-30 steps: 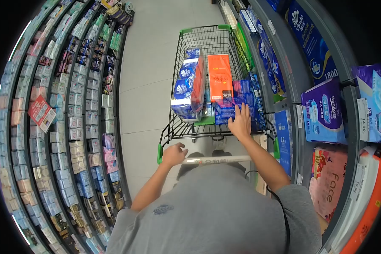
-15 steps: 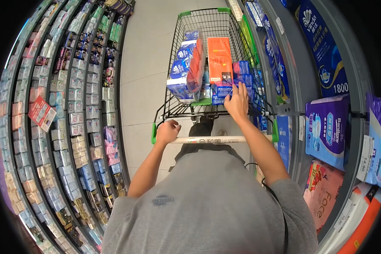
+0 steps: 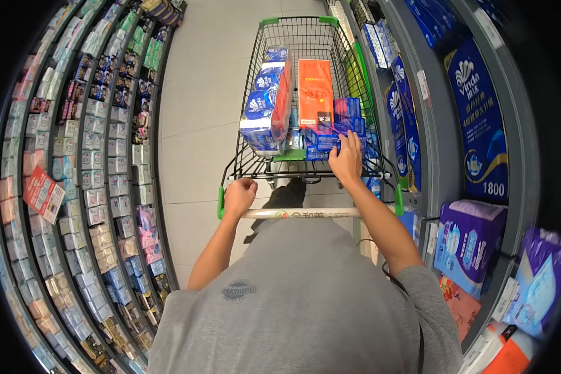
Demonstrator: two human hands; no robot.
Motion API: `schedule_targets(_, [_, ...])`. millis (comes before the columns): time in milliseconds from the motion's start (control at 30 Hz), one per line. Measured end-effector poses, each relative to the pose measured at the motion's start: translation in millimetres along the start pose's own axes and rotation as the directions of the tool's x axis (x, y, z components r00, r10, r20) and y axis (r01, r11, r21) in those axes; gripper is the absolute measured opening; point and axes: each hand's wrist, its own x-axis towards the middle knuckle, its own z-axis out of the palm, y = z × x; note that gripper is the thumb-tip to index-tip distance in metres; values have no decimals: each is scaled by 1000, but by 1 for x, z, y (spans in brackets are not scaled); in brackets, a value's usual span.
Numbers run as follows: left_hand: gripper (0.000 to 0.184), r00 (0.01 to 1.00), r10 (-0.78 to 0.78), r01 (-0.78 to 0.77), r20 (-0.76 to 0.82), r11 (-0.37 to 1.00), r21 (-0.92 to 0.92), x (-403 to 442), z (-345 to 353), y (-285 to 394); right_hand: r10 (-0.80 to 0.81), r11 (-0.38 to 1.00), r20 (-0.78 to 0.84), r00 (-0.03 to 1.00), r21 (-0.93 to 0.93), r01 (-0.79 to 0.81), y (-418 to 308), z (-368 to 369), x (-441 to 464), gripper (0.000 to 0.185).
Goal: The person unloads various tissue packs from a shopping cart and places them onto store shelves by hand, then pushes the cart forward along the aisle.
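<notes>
A wire shopping cart (image 3: 280, 28) with green corners stands ahead of me. My left hand (image 3: 239, 196) is at the left end of its pale handle (image 3: 305, 213), fingers curled in a loose fist, with the wrist or heel over the bar. My right hand (image 3: 348, 157) reaches past the handle, fingers stretched over small blue packs (image 3: 321, 144) at the cart's near right; its fingertips seem to touch them. Left of those packs lies an orange pack (image 3: 316, 90). A clear-wrapped bundle of blue Vinda tissue (image 3: 262, 106) fills the left side.
Shelves of small packs (image 3: 93, 168) line the left, with a red sign (image 3: 43, 194) sticking out. On the right are big blue Vinda packs (image 3: 477, 118), a purple and blue pack (image 3: 470, 243) and price labels. Tiled floor (image 3: 199, 93) runs along the cart's left.
The cart and I have moved forward along the aisle, so the shelves slide back on both sides. My right hand stays over the blue packs; my left stays by the handle.
</notes>
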Motion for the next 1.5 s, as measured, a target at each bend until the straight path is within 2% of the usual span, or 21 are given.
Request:
schedule_targets(167, [20,990,-35,37,-138,999,9,44,-37,9,-5,998,51,999,-64,8,-31,14,47,48])
schedule_targets(300, [20,990,-41,42,-138,999,5,88,-47,4,-12,996,82,997,-83,18,-41,26,73,52])
schedule_targets(367, [19,989,-49,52,-137,999,16,104,-58,9,-48,998,72,996,-40,51,-47,29,87,53])
schedule_targets(467, [20,991,-40,41,-125,999,9,125,-67,13,-103,992,68,992,-73,107,-42,30,107,54])
schedule_targets(567, [21,991,-36,35,-129,999,-5,148,-77,17,-93,980,74,993,-167,104,-31,19,131,56])
schedule_targets(667, [21,985,-51,45,-164,998,-37,164,-79,18,-45,985,66,997,-161,56,-27,18,149,57])
schedule_targets(733, [20,972,20,-41,-233,996,-85,172,-82,19,-12,989,44,999,-145,18,-30,23,161,55])
schedule_targets(767, [20,972,14,-35,-232,996,-87,177,-84,19,-14,989,50,999,-145,21,-30,27,169,55])
schedule_targets(833, [18,963,21,-53,-269,992,-112,181,-90,29,-121,990,4,993,-79,121,-31,28,180,51])
schedule_targets(1000, [10,897,63,-154,-438,972,-177,200,-91,39,-137,989,-48,989,-53,134,-37,31,212,49])
schedule_targets(1233, [10,873,53,-189,-485,954,-234,238,-102,57,-147,976,16,989,-163,147,-42,36,271,54])
schedule_targets(1367, [11,844,104,-236,-526,953,-190,264,-103,66,-135,981,20,991,-135,137,-46,37,308,56])
schedule_targets(1500, [13,861,75,-192,-502,963,-186,293,-114,79,-66,991,62,996,-115,73,-52,43,347,64])
